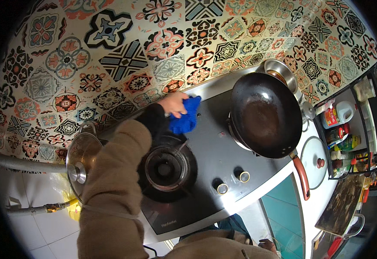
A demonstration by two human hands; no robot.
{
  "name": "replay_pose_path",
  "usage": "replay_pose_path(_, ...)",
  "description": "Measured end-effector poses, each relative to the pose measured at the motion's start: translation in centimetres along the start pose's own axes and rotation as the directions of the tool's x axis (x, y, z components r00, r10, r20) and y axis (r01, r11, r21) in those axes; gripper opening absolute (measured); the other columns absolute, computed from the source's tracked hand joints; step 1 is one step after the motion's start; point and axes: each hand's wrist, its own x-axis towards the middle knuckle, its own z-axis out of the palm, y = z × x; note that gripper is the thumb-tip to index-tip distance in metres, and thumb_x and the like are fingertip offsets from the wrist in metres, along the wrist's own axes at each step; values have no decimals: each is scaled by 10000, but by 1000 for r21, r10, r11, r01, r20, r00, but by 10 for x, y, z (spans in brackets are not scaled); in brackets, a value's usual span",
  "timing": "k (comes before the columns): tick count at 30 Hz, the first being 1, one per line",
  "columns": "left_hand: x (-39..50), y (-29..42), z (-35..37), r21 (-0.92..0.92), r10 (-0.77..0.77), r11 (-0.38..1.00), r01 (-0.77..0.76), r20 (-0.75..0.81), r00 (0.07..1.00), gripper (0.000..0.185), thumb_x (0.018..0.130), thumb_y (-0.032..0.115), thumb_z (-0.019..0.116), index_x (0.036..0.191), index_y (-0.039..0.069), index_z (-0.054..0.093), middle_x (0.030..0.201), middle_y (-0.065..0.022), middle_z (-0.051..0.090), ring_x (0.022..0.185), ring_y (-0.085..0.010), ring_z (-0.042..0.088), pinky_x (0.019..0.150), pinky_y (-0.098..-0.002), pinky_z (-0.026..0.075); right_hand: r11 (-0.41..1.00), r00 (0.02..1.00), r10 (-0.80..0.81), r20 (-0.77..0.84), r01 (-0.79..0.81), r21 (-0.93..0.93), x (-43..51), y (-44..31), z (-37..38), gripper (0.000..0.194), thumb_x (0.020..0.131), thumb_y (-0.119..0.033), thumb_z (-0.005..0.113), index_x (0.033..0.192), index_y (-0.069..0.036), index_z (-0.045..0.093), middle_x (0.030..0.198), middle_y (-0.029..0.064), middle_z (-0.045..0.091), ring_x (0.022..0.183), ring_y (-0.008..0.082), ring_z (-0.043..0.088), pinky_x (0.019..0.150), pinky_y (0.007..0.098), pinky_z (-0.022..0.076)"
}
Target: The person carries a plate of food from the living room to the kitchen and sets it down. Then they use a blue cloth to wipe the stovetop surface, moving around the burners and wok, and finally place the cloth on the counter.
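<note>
My left hand (174, 104) grips a blue cloth (188, 118) at the back edge of a black gas hob (207, 145), beside the tiled-pattern wall. The cloth lies behind the left burner (166, 167), which has no pan on it. A black wok (259, 123) with a reddish-brown handle sits tilted over the right burner. Two control knobs (222, 188) stand near the hob's front. At the bottom edge, low beside my body, part of my right hand (267, 245) shows in shadow; its fingers are not clear.
A pot with a glass lid (75, 168) stands left, near a grey hose (30, 165). Behind the wok is a steel bowl (290, 77). To the right are another glass lid (313, 162), a rack of bottles (335, 115) and a worn wooden board (342, 205).
</note>
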Motion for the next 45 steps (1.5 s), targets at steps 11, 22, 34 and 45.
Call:
replay_pose_path(11, -34, -53, -13, 866, -173, 499, -4, 105, 979, 775, 569, 122, 825, 1156, -43, 347, 886, -268, 565, 707, -355, 615, 509, -419, 502, 808, 997, 52, 49, -71, 585, 11, -4, -2, 249, 836, -148, 606, 1043, -12, 589, 789, 111, 687, 689, 150, 664, 625, 286, 544)
replay_pose_path(22, 35, 12, 40, 145, -148, 975, 167, -129, 981, 875, 634, -9, 750, 1347, 8, 243, 1149, -258, 484, 796, -307, 633, 529, -355, 583, 917, 995, 84, 44, -95, 387, -3, 21, 21, 248, 850, -115, 582, 1070, -1, 563, 794, 134, 673, 677, 178, 661, 585, 292, 538)
replay_pose_path(34, 37, 51, 99, 839, -140, 544, -12, 105, 985, 665, 743, -24, 506, 1365, 143, 339, 1247, -307, 381, 855, -391, 599, 613, -378, 538, 947, 1000, -26, 10, 21, 320, -1, 41, 33, 253, 863, -108, 562, 1089, 5, 551, 824, 149, 667, 685, 190, 661, 576, 292, 535)
replay_pose_path(45, -14, 71, 163, 766, -154, 642, -19, 154, 976, 705, 645, 90, 681, 1294, -5, 422, 1225, -267, 493, 1142, -388, 472, 901, -395, 469, 852, 998, -57, 8, 44, 522, 12, 38, 24, 248, 822, -112, 579, 1038, 11, 584, 777, 125, 662, 654, 172, 660, 556, 277, 531)
